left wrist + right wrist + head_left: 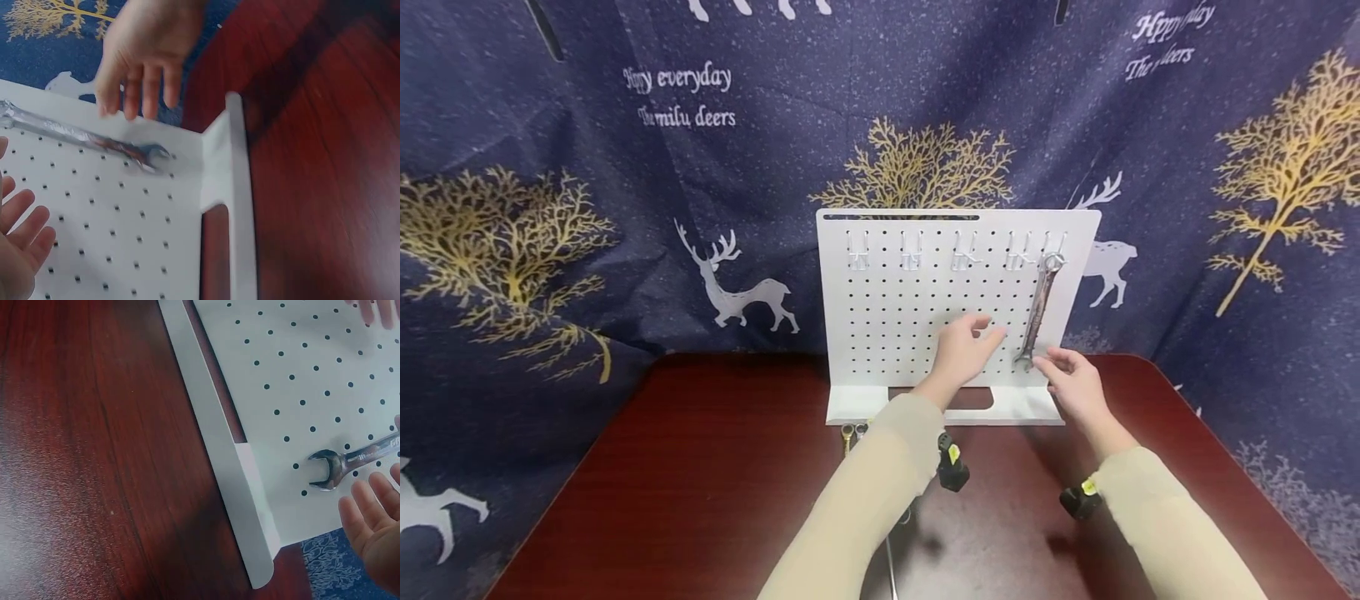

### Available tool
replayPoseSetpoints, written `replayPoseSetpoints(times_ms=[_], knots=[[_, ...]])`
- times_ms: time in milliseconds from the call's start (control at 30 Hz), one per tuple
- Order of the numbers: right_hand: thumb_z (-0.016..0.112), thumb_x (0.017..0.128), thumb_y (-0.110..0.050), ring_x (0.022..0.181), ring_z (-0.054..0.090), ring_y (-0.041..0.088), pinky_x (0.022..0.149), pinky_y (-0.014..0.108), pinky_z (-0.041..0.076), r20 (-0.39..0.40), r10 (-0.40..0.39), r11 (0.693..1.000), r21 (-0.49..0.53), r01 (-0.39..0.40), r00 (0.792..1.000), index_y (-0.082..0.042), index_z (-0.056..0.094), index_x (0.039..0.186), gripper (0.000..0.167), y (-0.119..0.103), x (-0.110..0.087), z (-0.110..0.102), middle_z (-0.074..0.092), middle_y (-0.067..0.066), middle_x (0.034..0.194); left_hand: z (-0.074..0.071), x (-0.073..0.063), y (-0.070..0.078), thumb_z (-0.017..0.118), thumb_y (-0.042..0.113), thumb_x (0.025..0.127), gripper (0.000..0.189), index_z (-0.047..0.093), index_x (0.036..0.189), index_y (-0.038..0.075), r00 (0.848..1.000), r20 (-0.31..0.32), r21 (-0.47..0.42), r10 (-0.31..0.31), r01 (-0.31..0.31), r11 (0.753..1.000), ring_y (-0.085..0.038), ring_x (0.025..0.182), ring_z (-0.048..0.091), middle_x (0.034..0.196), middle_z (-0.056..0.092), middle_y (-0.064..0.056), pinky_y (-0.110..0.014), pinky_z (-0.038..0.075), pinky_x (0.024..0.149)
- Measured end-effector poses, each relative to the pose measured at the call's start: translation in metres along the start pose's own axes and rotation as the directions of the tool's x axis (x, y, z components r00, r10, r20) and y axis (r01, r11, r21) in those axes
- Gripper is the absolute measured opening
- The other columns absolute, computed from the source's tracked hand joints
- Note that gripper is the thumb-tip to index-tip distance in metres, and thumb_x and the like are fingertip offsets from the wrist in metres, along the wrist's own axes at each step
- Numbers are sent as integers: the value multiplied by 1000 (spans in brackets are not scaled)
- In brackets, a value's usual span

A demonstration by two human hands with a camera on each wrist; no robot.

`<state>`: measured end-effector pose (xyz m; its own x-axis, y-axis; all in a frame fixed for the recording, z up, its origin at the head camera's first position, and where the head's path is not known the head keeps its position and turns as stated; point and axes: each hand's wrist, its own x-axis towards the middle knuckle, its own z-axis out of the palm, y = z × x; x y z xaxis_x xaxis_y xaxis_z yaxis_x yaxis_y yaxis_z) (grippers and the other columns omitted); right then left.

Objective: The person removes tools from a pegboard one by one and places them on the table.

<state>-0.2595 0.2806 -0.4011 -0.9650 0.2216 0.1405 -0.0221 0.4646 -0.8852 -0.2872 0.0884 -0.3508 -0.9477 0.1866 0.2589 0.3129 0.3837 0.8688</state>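
A shiny combination wrench (pixel 1039 308) hangs by its ring end from the rightmost hook of a white pegboard (pixel 880 312), its open jaw end pointing down. My right hand (pixel 1075 383) is just right of the wrench's lower end, fingers relaxed and holding nothing. In the left wrist view a gap separates that hand (pixel 147 56) from the wrench (pixel 81 134). To the wrench's left, my left hand (pixel 964 348) is in front of the board with nothing in its grasp. The right wrist view shows the wrench's open end (pixel 328 470) close to the right fingertips (pixel 359 515).
Several more wire hooks (pixel 912 252) line the board's top, without tools on them. More wrenches (pixel 847 433) lie on the dark red table (pixel 722 475), partly hidden under the left sleeve. The board's white base (pixel 857 404) stands near the back. Behind hangs a blue deer-print cloth (pixel 775 167).
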Motion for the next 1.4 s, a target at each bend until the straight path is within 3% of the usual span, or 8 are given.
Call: replayPoseSetpoints(times_ms=[133, 300, 400, 600, 767, 1033, 1267, 1400], knots=[[57, 94, -33, 84, 50, -14, 68, 11, 49, 10, -14, 1000, -7, 14, 1000, 5, 41, 136, 59, 4, 5, -2, 52, 27, 131, 16, 12, 16, 60, 40, 91, 45, 58, 128, 15, 1000, -1, -33, 5, -5, 999, -17, 115, 59, 126, 62, 0, -26, 52, 89], [54, 96, -30, 117, 53, 24, 76, 16, 49, 50, -37, 999, -5, 38, 998, 4, 34, 141, 60, 6, 11, -3, 46, 27, 137, 34, 27, 37, 60, 40, 91, 47, 56, 130, 15, 999, -14, -64, 46, -47, 997, -16, 114, 59, 127, 62, 1, -23, 51, 90], [53, 97, -25, 127, 45, 37, 87, 32, 52, 90, -37, 999, 26, 35, 995, 4, 28, 144, 60, 7, 13, 0, 41, 28, 141, 40, 34, 47, 61, 41, 90, 49, 55, 131, 15, 999, -29, -77, 42, -44, 996, -16, 115, 59, 128, 61, 0, -24, 51, 92], [48, 98, -17, 129, 41, 42, 95, 54, 47, 140, -33, 998, 63, 24, 990, 2, 25, 146, 56, 13, 15, 5, 36, 30, 144, 55, 46, 58, 59, 38, 91, 48, 53, 132, 14, 999, -46, -77, 6, -10, 997, -15, 118, 57, 130, 60, -1, -25, 49, 97], [47, 98, -20, 130, 41, 43, 98, 55, 46, 162, -8, 997, 75, -4, 987, 1, 27, 145, 55, 14, 18, 10, 36, 28, 145, 64, 53, 68, 58, 45, 90, 47, 59, 125, 15, 990, -130, -62, -58, 50, 997, -15, 114, 59, 121, 65, 0, -24, 48, 95], [43, 98, -13, 133, 35, 46, 109, 53, 35, 165, -29, 1000, -2, 29, 986, 5, 26, 145, 53, 20, 21, 17, 33, 32, 145, 69, 59, 78, 56, 63, 83, 56, 66, 112, 16, 955, -188, -200, -227, 189, 961, -16, 111, 55, 113, 66, 0, -26, 49, 91], [40, 99, -13, 131, 35, 50, 109, 54, 34, 225, -32, 999, -6, 34, 974, 9, 20, 145, 54, 23, 23, 21, 32, 35, 142, 65, 62, 83, 61, 60, 82, 45, 66, 91, 15, 953, -197, -185, -231, 195, 963, -11, 88, 56, 96, 65, 0, -23, 49, 72], [40, 100, -16, 133, 33, 47, 110, 53, 34, 227, 11, 995, 91, -32, 974, 7, 21, 145, 54, 25, 22, 25, 27, 32, 147, 63, 64, 85, 61, 60, 81, 44, 67, 81, 17, 953, -199, -148, -230, 202, 968, -11, 81, 56, 93, 67, 0, -22, 47, 66]])
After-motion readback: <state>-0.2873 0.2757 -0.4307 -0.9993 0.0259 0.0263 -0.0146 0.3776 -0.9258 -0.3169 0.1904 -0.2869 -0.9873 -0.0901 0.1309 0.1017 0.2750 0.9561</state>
